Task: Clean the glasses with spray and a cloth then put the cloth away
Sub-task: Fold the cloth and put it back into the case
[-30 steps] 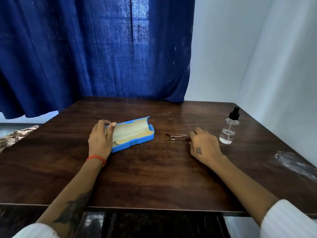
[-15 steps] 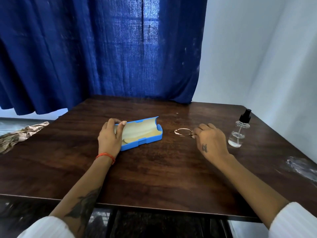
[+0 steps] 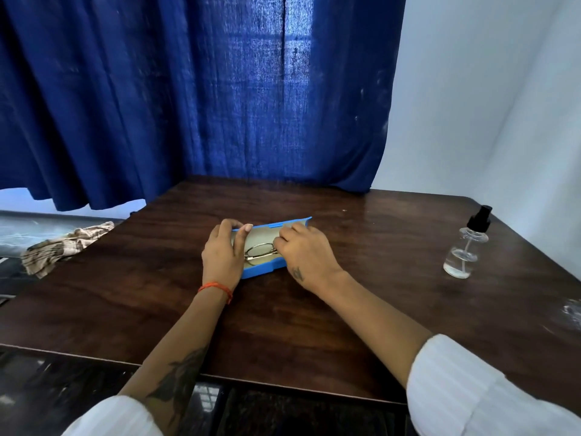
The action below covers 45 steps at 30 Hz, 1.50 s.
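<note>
head view: dark wood surface (image 3: 283, 325) w/ blue curtain (image 3: 188, 89) behind, white wall at right. open blue case (image 3: 267, 269) sits mid-surface. left hand (image 3: 224, 253) curls round the case's left end, thumb on the lid edge. right hand (image 3: 303, 250) pinches the glasses (image 3: 259, 251), which lie inside the case. spray bottle (image 3: 465, 247) stands upright well off to the right. patterned cloth (image 3: 63, 247) lies crumpled past the surface's left edge.

Blue case (image 3: 264, 271), cream lining; dark brown table (image 3: 283, 325); deep blue curtain (image 3: 188, 89); black-capped clear bottle (image 3: 466, 247).
</note>
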Each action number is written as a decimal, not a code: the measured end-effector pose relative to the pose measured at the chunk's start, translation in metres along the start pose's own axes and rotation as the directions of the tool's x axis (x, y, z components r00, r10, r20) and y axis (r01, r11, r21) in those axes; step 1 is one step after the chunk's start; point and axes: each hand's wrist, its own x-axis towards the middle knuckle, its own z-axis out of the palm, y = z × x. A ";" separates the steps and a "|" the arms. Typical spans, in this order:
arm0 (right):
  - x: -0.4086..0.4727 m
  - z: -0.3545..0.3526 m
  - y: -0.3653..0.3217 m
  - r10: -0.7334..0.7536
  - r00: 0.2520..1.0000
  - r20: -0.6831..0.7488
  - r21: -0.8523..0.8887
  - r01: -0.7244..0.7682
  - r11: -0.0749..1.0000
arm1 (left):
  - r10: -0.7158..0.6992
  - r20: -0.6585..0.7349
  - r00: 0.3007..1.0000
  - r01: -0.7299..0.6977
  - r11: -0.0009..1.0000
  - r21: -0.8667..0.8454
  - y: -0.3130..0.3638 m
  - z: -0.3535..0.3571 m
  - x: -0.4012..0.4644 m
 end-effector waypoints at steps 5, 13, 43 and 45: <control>0.003 0.011 -0.002 -0.006 0.989 0.151 -0.020 0.009 1.000 | 0.017 0.001 1.000 -0.017 1.000 -0.006 0.000 0.002 0.000; -0.006 0.012 0.000 0.124 0.975 0.186 0.203 -0.162 0.966 | 0.001 0.032 0.999 -0.002 1.000 0.007 0.004 0.000 -0.001; -0.049 0.042 0.025 0.279 0.873 0.400 0.262 -0.401 0.878 | 0.143 0.439 0.887 -0.198 0.977 0.083 0.009 -0.010 -0.027; -0.048 0.039 0.027 0.261 0.850 0.457 0.265 -0.411 0.872 | 0.138 0.454 0.880 -0.205 0.974 0.100 0.010 -0.010 -0.027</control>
